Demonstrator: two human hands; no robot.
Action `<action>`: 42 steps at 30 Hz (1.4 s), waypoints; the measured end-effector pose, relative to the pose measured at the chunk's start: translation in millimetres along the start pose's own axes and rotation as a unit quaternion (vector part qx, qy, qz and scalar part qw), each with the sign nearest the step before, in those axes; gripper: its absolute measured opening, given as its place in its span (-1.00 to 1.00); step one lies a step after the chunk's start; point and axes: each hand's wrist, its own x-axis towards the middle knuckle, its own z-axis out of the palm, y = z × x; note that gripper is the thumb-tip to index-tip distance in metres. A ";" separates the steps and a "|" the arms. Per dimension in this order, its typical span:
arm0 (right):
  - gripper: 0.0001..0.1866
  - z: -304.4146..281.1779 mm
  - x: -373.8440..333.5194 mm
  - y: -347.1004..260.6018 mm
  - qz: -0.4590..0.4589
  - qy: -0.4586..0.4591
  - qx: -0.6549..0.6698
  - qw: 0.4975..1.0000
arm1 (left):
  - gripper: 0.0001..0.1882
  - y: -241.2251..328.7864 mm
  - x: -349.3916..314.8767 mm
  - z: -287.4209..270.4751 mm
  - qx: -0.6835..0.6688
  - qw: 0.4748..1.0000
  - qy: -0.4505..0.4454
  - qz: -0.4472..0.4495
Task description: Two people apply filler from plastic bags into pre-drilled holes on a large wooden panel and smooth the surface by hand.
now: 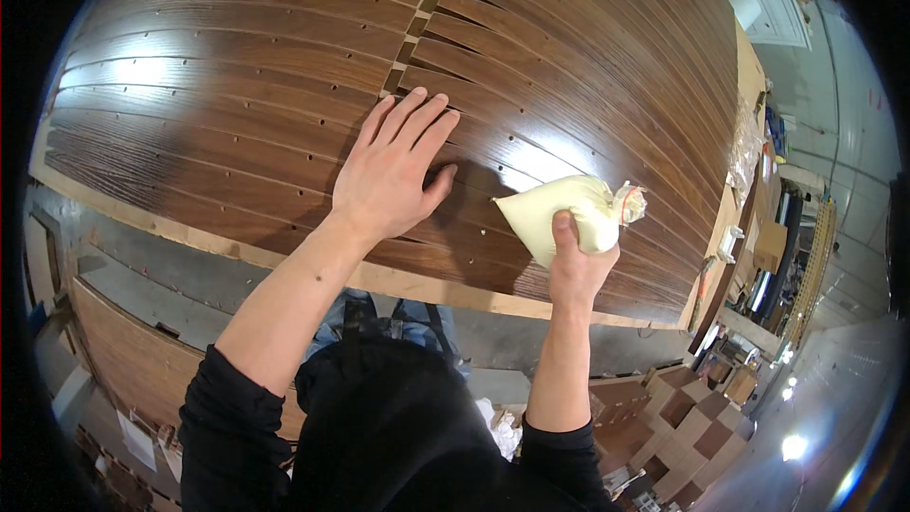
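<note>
Your right hand (580, 273) is wrapped snugly round a pale-yellow piping bag (540, 210), thumb on top, tip pointing left over the dark plank panel (237, 118). Your left hand (391, 171) lies palm-down, holding nothing, fingers slightly spread, fingertips just beside the checkered strip (414, 27)! Pale wood edging (474, 300) runs nearest you.

Left fingers (402, 120) on brown panel (256, 128), right fingers (566, 235) around pale yellow bag (536, 211) (red tie (626, 199) at neck).

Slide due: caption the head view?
Left hand over a grooved brown panel, right hand gripping a tied piping bag.
</note>
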 end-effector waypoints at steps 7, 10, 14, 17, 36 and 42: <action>-0.57 7.7 0.8 -3.3 -0.024 -0.023 -0.034 0.999 | -0.34 0.2 0.8 -1.8 -0.007 1.000 0.007 0.000; -0.57 9.9 1.5 -3.3 -0.020 -0.028 -0.027 0.999 | -0.35 0.7 2.0 -2.5 -0.009 1.000 0.006 -0.002; -0.58 9.4 1.6 -3.9 -0.012 -0.026 -0.062 0.998 | -0.39 -0.2 2.0 -0.9 -0.010 1.000 0.006 -0.001; -0.61 2.8 -1.0 -9.6 0.000 -0.001 -0.058 0.998 | -0.39 -1.1 1.7 -1.0 -0.009 1.000 0.003 -0.004; -0.61 17.9 35.1 -11.8 -0.023 0.009 -0.030 0.999 | -0.33 0.7 3.6 -4.7 -0.013 1.000 -0.012 -0.012; -0.58 19.5 37.1 -9.5 -0.027 -0.001 -0.040 0.999 | -0.34 1.2 5.8 -3.6 -0.019 1.000 -0.011 -0.011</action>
